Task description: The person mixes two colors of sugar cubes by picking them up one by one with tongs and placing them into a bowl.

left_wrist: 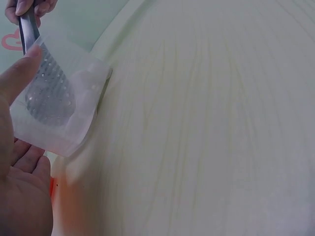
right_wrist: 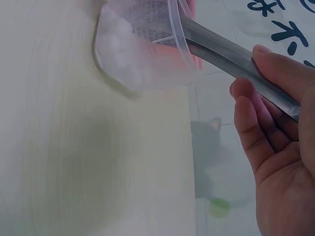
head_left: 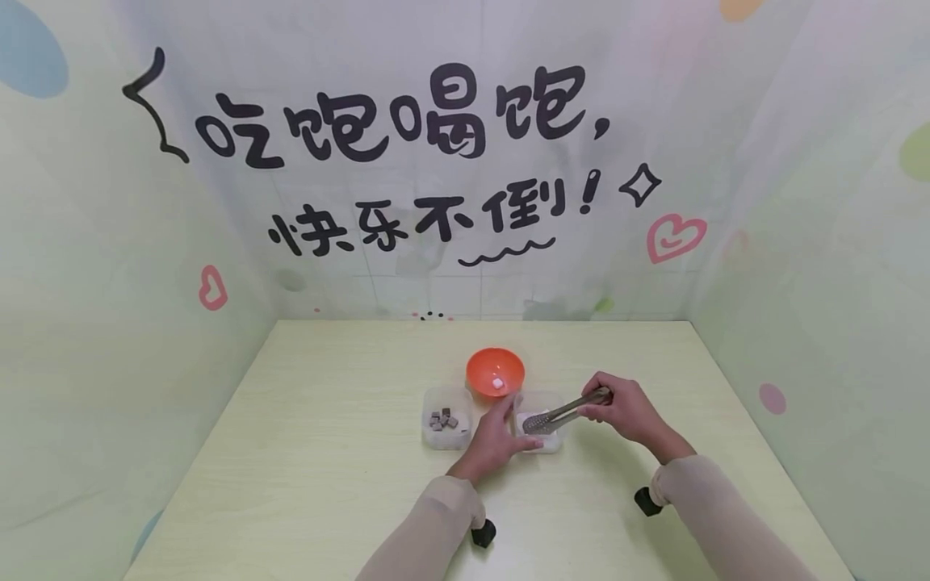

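My right hand point(head_left: 626, 407) grips the handle end of metal tongs point(right_wrist: 221, 59) with perforated heads. The tongs slant down to the left, their heads inside a clear plastic container point(head_left: 552, 449). White pieces point(right_wrist: 117, 29) show through its wall in the right wrist view. My left hand point(head_left: 494, 442) holds this container from the left, thumb at the near side and fingers at the far side. Just behind stands an orange bowl point(head_left: 483, 365) with a white cube point(head_left: 497, 383) in it. Whether the tongs hold a piece is hidden.
A second clear container point(head_left: 446, 443) with several brownish cubes point(head_left: 438, 420) stands left of my left hand. All of these stand on a pale wood-grain table point(head_left: 312, 468). A printed curtain point(head_left: 349, 282) rises behind and at both sides.
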`<state>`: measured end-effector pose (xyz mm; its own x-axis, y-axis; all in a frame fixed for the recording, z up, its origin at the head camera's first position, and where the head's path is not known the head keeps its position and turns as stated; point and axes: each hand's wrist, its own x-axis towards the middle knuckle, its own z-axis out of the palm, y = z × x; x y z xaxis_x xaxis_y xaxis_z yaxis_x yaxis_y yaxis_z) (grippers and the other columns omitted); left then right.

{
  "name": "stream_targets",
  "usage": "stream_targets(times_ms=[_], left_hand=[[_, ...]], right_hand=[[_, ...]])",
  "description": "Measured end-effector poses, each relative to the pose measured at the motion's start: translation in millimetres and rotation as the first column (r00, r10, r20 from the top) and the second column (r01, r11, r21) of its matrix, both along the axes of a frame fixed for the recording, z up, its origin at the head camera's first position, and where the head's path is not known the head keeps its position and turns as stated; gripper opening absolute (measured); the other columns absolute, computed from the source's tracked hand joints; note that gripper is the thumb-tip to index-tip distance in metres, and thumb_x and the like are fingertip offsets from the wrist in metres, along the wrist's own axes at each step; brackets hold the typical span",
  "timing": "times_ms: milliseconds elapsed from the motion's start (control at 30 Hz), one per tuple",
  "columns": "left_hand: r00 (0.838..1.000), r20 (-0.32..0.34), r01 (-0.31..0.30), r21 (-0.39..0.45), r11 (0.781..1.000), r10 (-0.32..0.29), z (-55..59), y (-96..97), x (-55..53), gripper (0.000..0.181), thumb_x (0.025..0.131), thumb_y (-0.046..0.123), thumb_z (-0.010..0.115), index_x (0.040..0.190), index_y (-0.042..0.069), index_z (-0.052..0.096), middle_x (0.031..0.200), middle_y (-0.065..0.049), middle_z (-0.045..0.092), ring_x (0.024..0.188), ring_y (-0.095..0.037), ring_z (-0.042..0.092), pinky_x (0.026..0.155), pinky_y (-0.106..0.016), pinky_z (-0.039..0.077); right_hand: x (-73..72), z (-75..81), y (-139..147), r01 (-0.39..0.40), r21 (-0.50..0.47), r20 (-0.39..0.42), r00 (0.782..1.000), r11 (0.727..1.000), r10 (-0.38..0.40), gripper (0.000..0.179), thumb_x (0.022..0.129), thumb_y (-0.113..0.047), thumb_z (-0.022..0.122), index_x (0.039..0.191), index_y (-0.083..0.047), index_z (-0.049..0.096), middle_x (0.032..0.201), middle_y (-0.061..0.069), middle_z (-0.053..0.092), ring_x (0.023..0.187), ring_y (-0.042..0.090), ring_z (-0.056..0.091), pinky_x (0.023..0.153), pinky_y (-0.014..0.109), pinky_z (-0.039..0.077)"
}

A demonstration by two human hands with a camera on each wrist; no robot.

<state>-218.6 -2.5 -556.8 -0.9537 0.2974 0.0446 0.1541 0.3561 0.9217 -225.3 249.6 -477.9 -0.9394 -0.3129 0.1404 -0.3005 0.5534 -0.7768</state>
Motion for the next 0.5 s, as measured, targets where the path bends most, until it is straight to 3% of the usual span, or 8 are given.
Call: stream_targets(times_ms=[300,500], left_hand=[[1.0,0.003,0.004,0.007,1.0,-0.004,2.1,0.1,-0.2,0.097,0.073,0.029,0.087,0.152,0.01,0.033,0.151,-0.006,0.041,0.139,-0.024,0.036,0.112,-0.042,0.03],[1.0,0.003,0.0,0.003,1.0,0.0,2.8,-0.1,-0.4,0.097,0.072,0.028,0.087,0.151,0.009,0.034,0.15,-0.007,0.041,0.138,-0.023,0.036,0.113,-0.042,0.03]], right_hand=[[1.8,-4.8,-4.2,0.026,-0.05,-0.039,0.999,0.998,-0.028,0.021,0.081,-0.007,0.079,0.094,-0.005,0.062,0.079,0.002,0.067,0.067,0.016,0.065,0.056,0.028,0.055],[1.4,-6.3,-5.0,0.013,-0.034,-0.079,0.997,0.999,-0.016,0.021,0.08,-0.009,0.079,0.093,-0.007,0.063,0.08,0.0,0.067,0.069,0.013,0.064,0.059,0.027,0.055]])
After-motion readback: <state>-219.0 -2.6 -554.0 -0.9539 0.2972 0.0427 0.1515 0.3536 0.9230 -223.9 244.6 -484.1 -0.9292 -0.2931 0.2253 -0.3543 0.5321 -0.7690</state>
